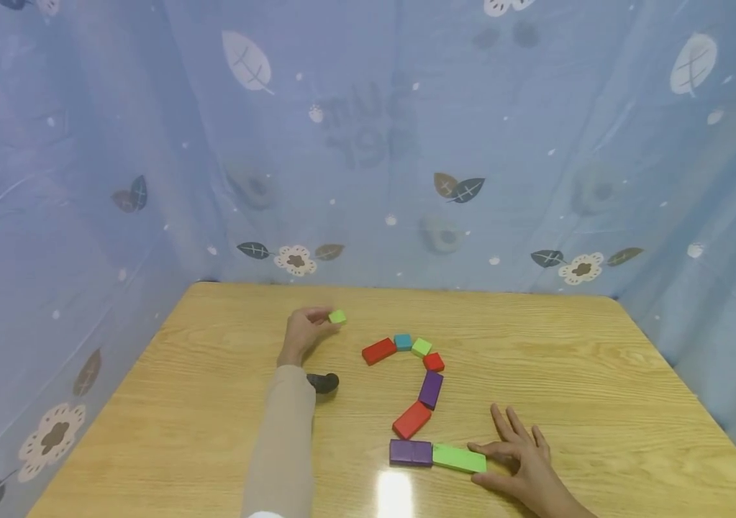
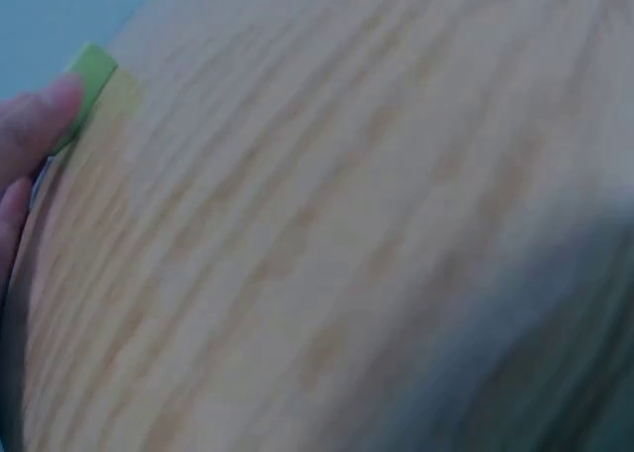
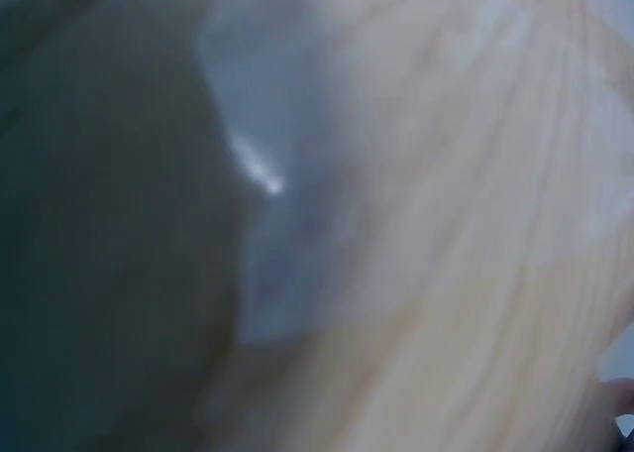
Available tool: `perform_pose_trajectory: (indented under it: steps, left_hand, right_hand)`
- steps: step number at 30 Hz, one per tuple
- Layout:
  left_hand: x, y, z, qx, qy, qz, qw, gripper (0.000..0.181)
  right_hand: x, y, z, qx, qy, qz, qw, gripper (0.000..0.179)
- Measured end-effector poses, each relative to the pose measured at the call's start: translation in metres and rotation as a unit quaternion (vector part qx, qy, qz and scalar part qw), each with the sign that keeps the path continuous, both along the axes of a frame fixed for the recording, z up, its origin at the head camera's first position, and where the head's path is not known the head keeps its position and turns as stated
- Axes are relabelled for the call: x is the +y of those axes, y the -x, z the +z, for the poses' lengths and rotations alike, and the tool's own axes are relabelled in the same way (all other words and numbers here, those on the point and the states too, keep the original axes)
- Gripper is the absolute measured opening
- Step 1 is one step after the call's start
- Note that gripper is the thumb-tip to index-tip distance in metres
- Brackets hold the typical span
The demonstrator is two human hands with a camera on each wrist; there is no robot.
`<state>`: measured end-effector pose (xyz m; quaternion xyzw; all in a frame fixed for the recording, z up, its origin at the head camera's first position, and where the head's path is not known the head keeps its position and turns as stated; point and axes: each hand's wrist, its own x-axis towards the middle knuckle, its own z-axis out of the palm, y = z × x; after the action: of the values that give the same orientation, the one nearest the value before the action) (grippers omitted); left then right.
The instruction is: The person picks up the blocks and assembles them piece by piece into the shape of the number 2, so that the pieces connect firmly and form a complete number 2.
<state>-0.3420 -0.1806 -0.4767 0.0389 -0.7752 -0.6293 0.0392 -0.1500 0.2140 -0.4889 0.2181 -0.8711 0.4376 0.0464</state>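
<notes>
In the head view my left hand (image 1: 303, 333) pinches a small light-green block (image 1: 338, 317) between thumb and fingers, left of the curved row of blocks. The left wrist view shows that same green block (image 2: 94, 83) at the fingertips. My right hand (image 1: 526, 466) has thumb and index finger on either side of the right end of a long green block (image 1: 459, 458), its other fingers spread. That long block meets a purple piece (image 1: 411, 452) end to end. In the right wrist view only a bit of the hand shows at the right edge.
Above the purple piece, a chain curves upward: a red block (image 1: 411, 420), a purple block (image 1: 431, 390), a small red block (image 1: 434, 362), a green block (image 1: 422, 348), a blue block (image 1: 403, 342) and a long red block (image 1: 379, 351). A dark object (image 1: 324, 383) is beside the left sleeve.
</notes>
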Motion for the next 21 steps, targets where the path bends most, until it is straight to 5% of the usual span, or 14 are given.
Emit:
perform_pose_trajectory:
  steps: [9,15,21]
  left_hand:
    - [0.000,-0.008,0.024,0.000,0.084,-0.019,0.9963,0.033]
    - [-0.009,-0.024,0.051,0.022,0.141,0.049,0.9885,0.030]
    - [-0.014,-0.056,0.064,-0.009,0.106,0.087,0.9906,0.033]
  right_hand:
    - [-0.003,-0.001,0.002,-0.035,0.007,-0.007,0.9993,0.035]
    - [-0.005,0.000,0.004,-0.026,-0.003,-0.010,0.9996,0.035]
    - [-0.001,-0.002,0.005,-0.028,-0.010,-0.013,0.9995,0.036]
